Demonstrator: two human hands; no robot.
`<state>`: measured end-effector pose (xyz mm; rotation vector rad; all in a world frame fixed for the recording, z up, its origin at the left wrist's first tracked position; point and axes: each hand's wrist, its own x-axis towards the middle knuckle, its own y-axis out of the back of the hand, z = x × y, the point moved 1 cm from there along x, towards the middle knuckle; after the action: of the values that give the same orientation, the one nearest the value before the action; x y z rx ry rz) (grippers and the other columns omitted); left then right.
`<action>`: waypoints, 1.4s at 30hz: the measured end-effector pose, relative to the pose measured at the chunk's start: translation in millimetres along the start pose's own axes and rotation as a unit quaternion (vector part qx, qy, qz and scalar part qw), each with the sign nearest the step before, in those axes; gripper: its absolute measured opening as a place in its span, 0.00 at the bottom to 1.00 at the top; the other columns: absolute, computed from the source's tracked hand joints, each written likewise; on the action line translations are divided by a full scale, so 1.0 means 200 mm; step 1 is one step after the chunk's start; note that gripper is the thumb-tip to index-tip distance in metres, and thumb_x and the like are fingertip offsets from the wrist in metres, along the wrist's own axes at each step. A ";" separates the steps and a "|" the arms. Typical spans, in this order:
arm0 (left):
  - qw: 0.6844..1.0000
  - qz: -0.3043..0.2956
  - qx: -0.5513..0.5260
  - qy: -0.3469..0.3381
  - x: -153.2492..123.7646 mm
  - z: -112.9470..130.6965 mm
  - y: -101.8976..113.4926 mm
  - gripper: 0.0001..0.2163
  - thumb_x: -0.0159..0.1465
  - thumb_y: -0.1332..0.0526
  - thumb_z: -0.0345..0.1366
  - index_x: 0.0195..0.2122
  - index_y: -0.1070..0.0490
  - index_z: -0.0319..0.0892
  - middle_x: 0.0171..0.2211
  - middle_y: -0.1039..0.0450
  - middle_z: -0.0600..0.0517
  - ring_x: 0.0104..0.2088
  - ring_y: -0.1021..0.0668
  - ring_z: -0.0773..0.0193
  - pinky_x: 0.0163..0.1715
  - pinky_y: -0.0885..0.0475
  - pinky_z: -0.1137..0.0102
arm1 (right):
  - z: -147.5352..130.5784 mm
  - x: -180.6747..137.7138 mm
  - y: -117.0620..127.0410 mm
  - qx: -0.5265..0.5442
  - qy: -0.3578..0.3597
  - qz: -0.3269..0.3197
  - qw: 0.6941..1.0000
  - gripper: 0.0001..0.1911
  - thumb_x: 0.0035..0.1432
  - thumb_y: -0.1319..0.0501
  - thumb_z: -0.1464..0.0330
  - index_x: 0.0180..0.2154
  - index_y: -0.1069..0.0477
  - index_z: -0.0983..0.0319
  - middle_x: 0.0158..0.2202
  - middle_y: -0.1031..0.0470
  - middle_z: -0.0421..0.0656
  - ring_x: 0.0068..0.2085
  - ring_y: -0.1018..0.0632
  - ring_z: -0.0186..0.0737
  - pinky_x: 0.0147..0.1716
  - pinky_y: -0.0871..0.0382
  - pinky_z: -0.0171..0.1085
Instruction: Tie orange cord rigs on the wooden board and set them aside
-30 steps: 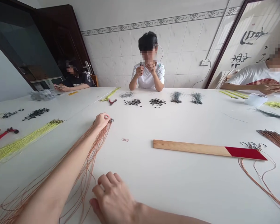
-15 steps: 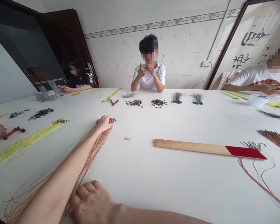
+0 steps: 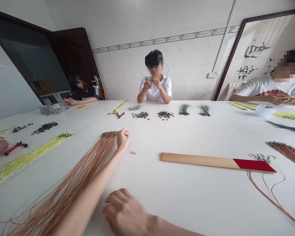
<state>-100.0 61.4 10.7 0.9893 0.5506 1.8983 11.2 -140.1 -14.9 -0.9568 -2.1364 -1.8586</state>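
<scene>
A wide bundle of thin orange-brown cords (image 3: 81, 170) lies slantwise on the table at my left, a row of small dark metal pieces (image 3: 108, 134) along its far end. My left hand (image 3: 123, 139) reaches out to the right end of that row. Its fingers are curled, and whatever they pinch is hidden. Close to me, my right hand (image 3: 127, 209) rests low over the table, right of the cords and apart from them. Its fingers are bent under, so I cannot see what is in them. A small reddish printed mark (image 3: 133, 152) is just right of my left hand.
A wooden strip with a red end (image 3: 196, 160) lies at right, metal rings (image 3: 262, 158) behind it. Yellow-green cords (image 3: 34, 157) and red-handled pliers (image 3: 16, 148) are at left. Black parts (image 3: 165, 114) lie farther back. Several people sit around the table (image 3: 186, 203).
Both my hands have moved right. My left hand has shifted from over the metal pieces to their right end, baring the bundle. My right hand has come away from the cords.
</scene>
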 end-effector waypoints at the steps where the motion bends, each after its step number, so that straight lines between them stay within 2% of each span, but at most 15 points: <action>1: 1.000 -0.007 -0.022 -0.007 -0.03 0.05 -0.04 0.12 0.52 0.50 0.25 0.35 0.32 0.40 0.28 0.30 0.51 0.28 0.27 0.63 0.27 0.34 0.72 | 0.03 -0.04 0.04 0.005 -0.015 0.005 1.000 0.04 0.54 0.47 0.74 0.32 0.34 0.63 0.34 0.30 0.42 0.38 0.31 0.35 0.39 0.35 0.35; 5: 0.991 -0.083 -0.096 -0.052 -0.17 0.24 -0.18 0.09 0.55 0.48 0.31 0.35 0.31 0.40 0.25 0.30 0.53 0.24 0.29 0.67 0.23 0.34 0.74 | 0.16 -0.20 0.24 0.022 -0.073 0.027 0.997 0.09 0.53 0.49 0.78 0.32 0.34 0.63 0.33 0.29 0.42 0.36 0.31 0.35 0.38 0.36 0.35; 8: 0.974 -0.158 -0.124 -0.102 -0.26 0.32 -0.22 0.08 0.56 0.45 0.36 0.33 0.29 0.41 0.26 0.30 0.53 0.26 0.28 0.67 0.26 0.33 0.74 | 0.29 -0.34 0.40 0.014 -0.154 0.075 0.985 0.13 0.55 0.53 0.80 0.33 0.33 0.63 0.32 0.30 0.43 0.35 0.31 0.35 0.36 0.35 0.36; 14: 0.937 -0.269 -0.129 -0.180 -0.38 0.36 -0.16 0.15 0.55 0.42 0.49 0.38 0.27 0.47 0.35 0.31 0.51 0.40 0.29 0.60 0.42 0.35 0.68 | 0.58 -0.62 0.67 -0.086 -0.302 0.111 0.943 0.14 0.59 0.55 0.74 0.34 0.32 0.63 0.32 0.30 0.46 0.34 0.30 0.39 0.34 0.34 0.39; 19: 0.906 -0.350 -0.099 -0.216 -0.44 0.39 -0.14 0.22 0.52 0.41 0.55 0.44 0.30 0.51 0.41 0.35 0.50 0.47 0.34 0.55 0.50 0.42 0.62 | 0.73 -0.83 0.81 -0.144 -0.430 0.108 0.885 0.14 0.57 0.54 0.68 0.33 0.31 0.60 0.35 0.28 0.47 0.36 0.28 0.43 0.30 0.34 0.39; 23: 0.894 -0.369 -0.091 -0.237 -0.48 0.44 -0.16 0.23 0.49 0.37 0.54 0.45 0.30 0.51 0.44 0.36 0.49 0.48 0.35 0.53 0.49 0.42 0.61 | 0.80 -0.99 0.91 -0.174 -0.499 0.080 0.845 0.14 0.55 0.53 0.66 0.33 0.30 0.59 0.37 0.28 0.45 0.41 0.28 0.43 0.31 0.34 0.38; 27: 0.893 -0.364 -0.086 -0.249 -0.49 0.45 -0.18 0.21 0.51 0.37 0.50 0.45 0.31 0.50 0.44 0.37 0.50 0.47 0.34 0.54 0.49 0.41 0.61 | 0.83 -1.15 0.98 -0.189 -0.545 0.063 0.814 0.14 0.54 0.52 0.65 0.34 0.29 0.58 0.39 0.28 0.44 0.43 0.29 0.44 0.35 0.34 0.39; 30: 0.900 -0.347 -0.090 -0.246 -0.49 0.44 -0.19 0.17 0.53 0.37 0.46 0.43 0.30 0.49 0.43 0.36 0.50 0.46 0.33 0.55 0.48 0.39 0.61 | 0.83 -1.22 1.02 -0.190 -0.552 0.049 0.811 0.14 0.54 0.52 0.65 0.33 0.28 0.58 0.39 0.28 0.44 0.42 0.29 0.44 0.35 0.35 0.38; 35: 0.901 -0.331 -0.134 -0.247 -0.48 0.45 -0.19 0.14 0.53 0.37 0.42 0.40 0.28 0.45 0.41 0.33 0.49 0.44 0.31 0.57 0.45 0.36 0.64 | 0.77 -1.24 1.12 -0.187 -0.573 0.016 0.798 0.12 0.52 0.50 0.66 0.32 0.29 0.59 0.37 0.27 0.44 0.36 0.27 0.42 0.29 0.36 0.35; 38: 0.895 -0.349 -0.179 -0.210 -0.46 0.45 -0.18 0.16 0.53 0.38 0.43 0.41 0.28 0.43 0.43 0.32 0.48 0.44 0.30 0.57 0.45 0.35 0.65 | 0.75 -1.27 1.22 -0.179 -0.592 0.010 0.786 0.11 0.52 0.49 0.68 0.33 0.28 0.60 0.36 0.26 0.45 0.36 0.27 0.41 0.30 0.36 0.35; 42: 0.893 -0.393 -0.200 -0.093 -0.43 0.44 -0.16 0.23 0.51 0.37 0.46 0.47 0.31 0.42 0.42 0.28 0.48 0.40 0.27 0.57 0.39 0.32 0.67 | 0.76 -1.40 1.33 -0.162 -0.623 0.012 0.765 0.12 0.54 0.48 0.66 0.34 0.27 0.62 0.37 0.26 0.49 0.34 0.26 0.40 0.30 0.37 0.34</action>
<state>11.3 0.2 3.3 0.5375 0.3434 1.1055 420.6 -92.7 33.6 -2.9089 -2.1810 -1.7427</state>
